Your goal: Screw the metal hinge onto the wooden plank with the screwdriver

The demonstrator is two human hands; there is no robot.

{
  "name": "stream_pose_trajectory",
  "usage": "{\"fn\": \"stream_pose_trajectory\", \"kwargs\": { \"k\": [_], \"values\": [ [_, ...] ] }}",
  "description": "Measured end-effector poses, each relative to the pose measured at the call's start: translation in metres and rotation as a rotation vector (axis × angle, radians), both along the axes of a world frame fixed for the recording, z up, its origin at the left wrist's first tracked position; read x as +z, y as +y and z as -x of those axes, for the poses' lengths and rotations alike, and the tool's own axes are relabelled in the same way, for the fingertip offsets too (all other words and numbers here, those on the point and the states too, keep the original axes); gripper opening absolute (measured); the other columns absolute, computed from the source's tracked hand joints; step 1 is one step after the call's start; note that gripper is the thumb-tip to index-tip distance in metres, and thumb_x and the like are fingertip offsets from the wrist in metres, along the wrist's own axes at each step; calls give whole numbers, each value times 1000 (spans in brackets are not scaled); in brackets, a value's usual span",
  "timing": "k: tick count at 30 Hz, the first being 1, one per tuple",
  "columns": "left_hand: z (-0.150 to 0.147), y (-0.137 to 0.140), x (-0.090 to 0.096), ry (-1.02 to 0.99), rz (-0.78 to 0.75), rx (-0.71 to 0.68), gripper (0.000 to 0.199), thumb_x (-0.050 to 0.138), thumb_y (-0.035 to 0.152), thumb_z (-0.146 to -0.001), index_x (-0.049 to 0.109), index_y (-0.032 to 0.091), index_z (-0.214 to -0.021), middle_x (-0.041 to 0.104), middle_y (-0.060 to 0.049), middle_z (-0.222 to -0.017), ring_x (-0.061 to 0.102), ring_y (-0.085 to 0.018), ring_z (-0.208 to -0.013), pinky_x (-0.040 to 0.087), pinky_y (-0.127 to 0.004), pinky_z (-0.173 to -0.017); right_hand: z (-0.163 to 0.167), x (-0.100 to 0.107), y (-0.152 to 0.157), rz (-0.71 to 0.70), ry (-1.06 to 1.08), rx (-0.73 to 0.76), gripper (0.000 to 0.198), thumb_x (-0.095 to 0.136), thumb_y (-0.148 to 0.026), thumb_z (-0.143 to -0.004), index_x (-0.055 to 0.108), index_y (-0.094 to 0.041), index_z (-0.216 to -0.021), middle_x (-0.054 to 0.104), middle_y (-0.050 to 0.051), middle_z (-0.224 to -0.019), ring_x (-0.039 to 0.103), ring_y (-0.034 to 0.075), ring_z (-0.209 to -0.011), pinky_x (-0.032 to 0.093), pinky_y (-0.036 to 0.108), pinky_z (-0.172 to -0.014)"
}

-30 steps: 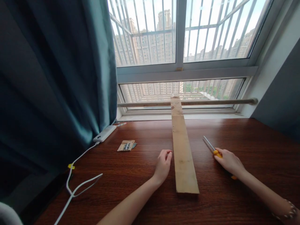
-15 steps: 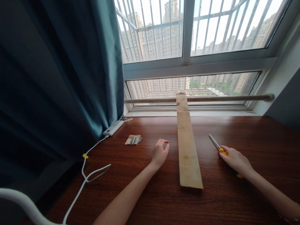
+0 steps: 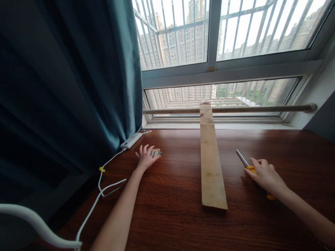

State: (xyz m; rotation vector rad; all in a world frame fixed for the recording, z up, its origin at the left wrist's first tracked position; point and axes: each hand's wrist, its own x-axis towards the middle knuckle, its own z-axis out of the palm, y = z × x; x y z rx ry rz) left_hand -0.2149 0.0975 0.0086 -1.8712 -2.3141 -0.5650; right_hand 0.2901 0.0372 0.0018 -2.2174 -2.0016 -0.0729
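My left hand (image 3: 145, 157), its fingers spread, is over a small flat tan packet (image 3: 156, 152) with dark metal pieces on the table's left side. The fingers hide part of the packet; whether they touch it I cannot tell. On the right, my right hand (image 3: 268, 176) is around the yellow handle of a screwdriver (image 3: 251, 169), index finger a little raised. The screwdriver's metal shaft points away to the upper left. Between the hands lies a long pale wooden board (image 3: 211, 167), its far end at the window rail.
A white power strip (image 3: 131, 140) lies by the blue curtain (image 3: 115, 76), its white cable (image 3: 101, 188) looping across the left of the brown table (image 3: 172, 216). A horizontal rail (image 3: 261, 109) crosses in front of the barred window.
My left hand has moved left from beside the board to the packet, and its fingers have spread. My right hand's index finger has lifted slightly; the screwdriver has barely moved.
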Motion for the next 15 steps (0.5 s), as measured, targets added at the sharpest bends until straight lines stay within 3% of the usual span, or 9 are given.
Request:
{"fn": "stream_pose_trajectory", "kwargs": {
  "k": [3,6,11,15],
  "values": [
    [-7,-5,-3,87,-35,-50,30,61,44,-69,62,24,-91,47,-9,-119,26,-32,-121,12,-59,-99,21,16,0,-163,-50,61,54,47,-48,-79,47,-16,-123,43,20,-118,46,37,-101,43,44,-76],
    [-19,-6,-5,132,-53,-44,23,59,41,-71,63,21,-82,50,-11,-109,31,-31,-116,10,-59,-100,47,27,-3,-240,4,181,54,49,-46,-79,47,-15,-123,42,19,-122,42,36,-107,39,45,-86],
    [-25,-4,-11,125,-68,-30,19,57,35,-74,63,19,-83,51,-12,-108,33,-31,-114,12,-60,-99,83,30,-18,-207,162,397,51,50,-48,-78,49,-20,-121,44,13,-124,40,32,-112,37,43,-91],
    [-23,-2,-16,88,-75,-32,16,57,32,-75,63,20,-83,51,-10,-109,33,-30,-114,15,-59,-99,84,29,-22,-194,158,450,48,49,-47,-79,51,-19,-119,46,14,-123,41,31,-112,36,42,-92]
  ]
}}
